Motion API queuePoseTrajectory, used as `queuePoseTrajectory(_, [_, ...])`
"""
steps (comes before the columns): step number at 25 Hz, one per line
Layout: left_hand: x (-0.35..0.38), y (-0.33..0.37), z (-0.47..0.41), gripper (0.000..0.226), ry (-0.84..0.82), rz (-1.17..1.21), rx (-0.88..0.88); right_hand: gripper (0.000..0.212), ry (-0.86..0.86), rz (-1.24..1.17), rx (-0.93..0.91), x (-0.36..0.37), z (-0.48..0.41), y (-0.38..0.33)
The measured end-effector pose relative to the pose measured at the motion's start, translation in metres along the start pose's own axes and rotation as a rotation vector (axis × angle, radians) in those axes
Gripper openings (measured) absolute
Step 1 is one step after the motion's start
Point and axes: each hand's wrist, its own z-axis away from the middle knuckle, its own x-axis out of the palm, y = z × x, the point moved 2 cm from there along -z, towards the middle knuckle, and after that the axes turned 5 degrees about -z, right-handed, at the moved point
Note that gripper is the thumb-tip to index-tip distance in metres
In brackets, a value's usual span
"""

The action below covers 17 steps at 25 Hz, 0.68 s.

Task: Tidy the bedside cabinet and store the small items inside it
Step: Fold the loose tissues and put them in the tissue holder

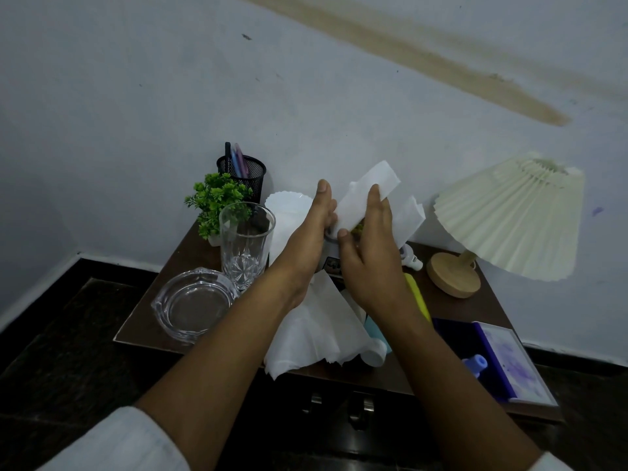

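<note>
Both hands were raised close together over the middle of the counter (489, 311), working a loose tissue (368, 190). I read this as the step of gathering stray paper before anything was stored. The right hand (370, 263) held the strip, its thumb laid on the lower end and its fingers nearly straight. The left hand (311, 236) had its fingers straight and together, pressed flat against the strip's other side. Whether its thumb gripped could not be told.

Just beneath them sat a small white pot (331, 248), mostly hidden. A second tissue (312, 331) lay crumpled at the near edge. The next move likely called for folding the held strip, then collecting that one.

A tumbler (246, 246) and an ashtray (193, 305) stood to the left, and a pleated lamp (509, 215) stood to the right. The drawer handles (356, 407) of the bedside cabinet (339, 433) showed below, so a free hand would be needed to open it.
</note>
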Motion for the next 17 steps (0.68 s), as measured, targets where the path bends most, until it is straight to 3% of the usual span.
queuePoseTrajectory(5, [-0.002, 0.0, -0.001, 0.075, 0.013, 0.08, 0.006, 0.067, -0.139, 0.113, -0.036, 0.006, 0.002, 0.0])
queuePoseTrajectory(10, [-0.002, 0.001, -0.002, 0.076, 0.03, 0.09, 0.002, 0.032, -0.083, 0.225, -0.062, 0.001, 0.009, 0.002])
queuePoseTrajectory(17, [-0.004, -0.003, -0.006, 0.074, 0.055, 0.08, 0.031, 0.036, -0.008, 0.366, -0.128, 0.006, 0.007, -0.009])
